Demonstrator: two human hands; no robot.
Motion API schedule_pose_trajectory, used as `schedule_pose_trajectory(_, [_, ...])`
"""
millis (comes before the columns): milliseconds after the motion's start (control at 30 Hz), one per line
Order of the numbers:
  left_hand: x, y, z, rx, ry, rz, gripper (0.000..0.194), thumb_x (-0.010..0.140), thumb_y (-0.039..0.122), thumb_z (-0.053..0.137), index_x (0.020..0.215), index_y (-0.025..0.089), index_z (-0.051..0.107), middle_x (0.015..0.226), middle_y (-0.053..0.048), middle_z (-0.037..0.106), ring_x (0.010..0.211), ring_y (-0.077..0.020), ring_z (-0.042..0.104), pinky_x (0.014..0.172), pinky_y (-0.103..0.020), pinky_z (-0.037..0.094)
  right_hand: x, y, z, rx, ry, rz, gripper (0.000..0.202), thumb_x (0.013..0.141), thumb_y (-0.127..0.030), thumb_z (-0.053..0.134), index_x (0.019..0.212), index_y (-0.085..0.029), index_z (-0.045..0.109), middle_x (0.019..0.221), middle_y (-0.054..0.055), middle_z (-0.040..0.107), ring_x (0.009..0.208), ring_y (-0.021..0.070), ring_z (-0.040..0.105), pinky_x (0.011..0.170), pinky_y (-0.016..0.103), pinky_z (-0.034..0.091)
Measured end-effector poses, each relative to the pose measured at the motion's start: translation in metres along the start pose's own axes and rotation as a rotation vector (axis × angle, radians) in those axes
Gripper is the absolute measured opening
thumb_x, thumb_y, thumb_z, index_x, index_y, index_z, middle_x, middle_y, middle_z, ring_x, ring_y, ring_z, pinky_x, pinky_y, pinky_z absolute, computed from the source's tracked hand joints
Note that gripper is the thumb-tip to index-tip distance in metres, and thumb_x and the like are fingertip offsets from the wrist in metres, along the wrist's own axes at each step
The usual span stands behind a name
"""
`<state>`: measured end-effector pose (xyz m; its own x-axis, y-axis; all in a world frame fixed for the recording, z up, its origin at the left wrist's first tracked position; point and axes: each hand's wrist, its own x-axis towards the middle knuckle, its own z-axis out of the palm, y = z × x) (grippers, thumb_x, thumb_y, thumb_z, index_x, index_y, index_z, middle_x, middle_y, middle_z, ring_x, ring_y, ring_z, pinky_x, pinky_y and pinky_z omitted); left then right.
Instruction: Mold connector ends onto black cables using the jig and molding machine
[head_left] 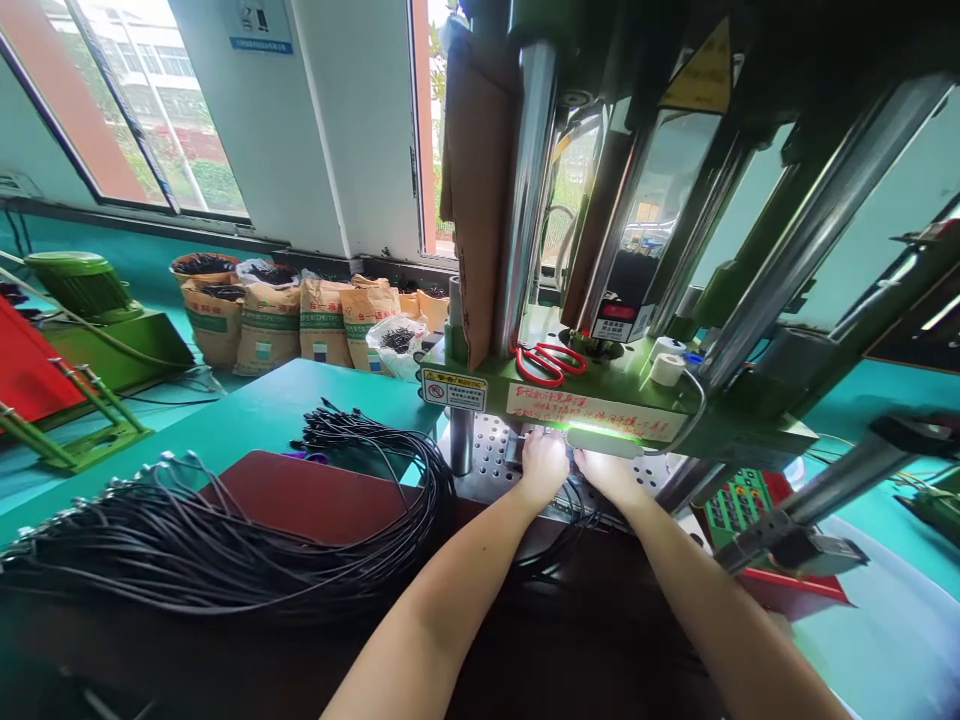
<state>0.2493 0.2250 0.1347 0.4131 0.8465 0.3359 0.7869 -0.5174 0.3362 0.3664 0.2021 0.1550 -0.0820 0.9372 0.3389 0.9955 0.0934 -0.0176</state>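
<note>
Both of my hands reach in under the upper plate of a green press (480, 385). My left hand (545, 462) has its fingers curled in beside a small metal block (514, 448) on the perforated metal bed (489, 462); what it grips is hidden. Close to its right, my right hand (606, 472) reaches below a lit lamp bar (604, 440), which covers its fingers. Black cables (574, 510) hang from between the hands over the front edge of the bed.
Left of me, a large bundle of black cables (172, 550) lies over a dark red board (300, 490) on a green table (277, 395). Red-handled scissors (551, 363) and white tape rolls (667, 368) rest on the press plate. A button panel (739, 510) stands right.
</note>
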Motion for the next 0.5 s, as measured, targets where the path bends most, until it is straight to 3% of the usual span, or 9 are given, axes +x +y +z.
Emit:
schedule_pose_trajectory(200, [0.001, -0.003, -0.001, -0.018, 0.005, -0.022, 0.021, 0.078, 0.02, 0.047, 0.086, 0.014, 0.065, 0.085, -0.01, 0.065, 0.092, -0.0236, 0.054, 0.082, -0.035, 0.041, 0.0, -0.011, 0.009, -0.012, -0.022, -0.004, 0.024, 0.089, -0.027, 0.046, 0.097, -0.013, 0.063, 0.1, 0.012, 0.063, 0.092, 0.0194, 0.058, 0.087, 0.037, 0.042])
schedule_pose_trajectory(500, [0.008, -0.008, 0.005, -0.051, -0.035, 0.021, 0.029, 0.083, 0.021, 0.04, 0.095, 0.014, 0.065, 0.09, -0.011, 0.065, 0.09, -0.0217, 0.055, 0.082, -0.033, 0.041, 0.014, -0.012, 0.017, 0.041, -0.031, 0.008, 0.023, 0.089, -0.033, 0.048, 0.104, -0.019, 0.057, 0.111, 0.006, 0.057, 0.091, 0.017, 0.056, 0.081, 0.036, 0.047])
